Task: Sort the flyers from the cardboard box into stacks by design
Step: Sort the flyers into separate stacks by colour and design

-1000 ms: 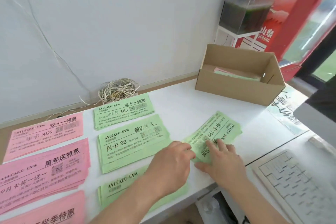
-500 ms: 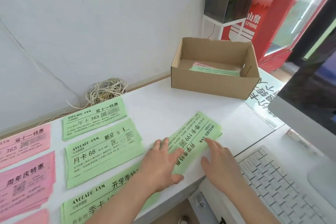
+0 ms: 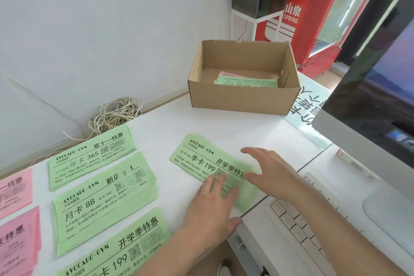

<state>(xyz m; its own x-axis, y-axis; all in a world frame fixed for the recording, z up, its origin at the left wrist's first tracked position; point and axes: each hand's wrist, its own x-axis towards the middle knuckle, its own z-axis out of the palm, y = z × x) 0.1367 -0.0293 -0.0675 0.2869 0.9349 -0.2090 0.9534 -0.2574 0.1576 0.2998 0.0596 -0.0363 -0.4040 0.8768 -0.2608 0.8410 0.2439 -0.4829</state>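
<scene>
The fingers (image 3: pixel 215 182) of my left hand (image 3: pixel 210 206) lie flat and straight on the near end of a loose green flyer (image 3: pixel 201 159), pressing it to the table (image 3: pixel 201 123). My right hand (image 3: pixel 273 172) is open too, holding nothing, at the flyer's right edge. The thin paper strip runs from far left to near right. Its matching stack (image 3: pixel 116 248) lies to my left, nearer my left hand. More flyers (image 3: pixel 248 83) sit in the cardboard box (image 3: pixel 242 102) beyond.

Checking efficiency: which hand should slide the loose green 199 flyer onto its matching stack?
Probably left: the left hand rests on the loose flyer, nearest the matching stack; the right hand is farther away.
</scene>
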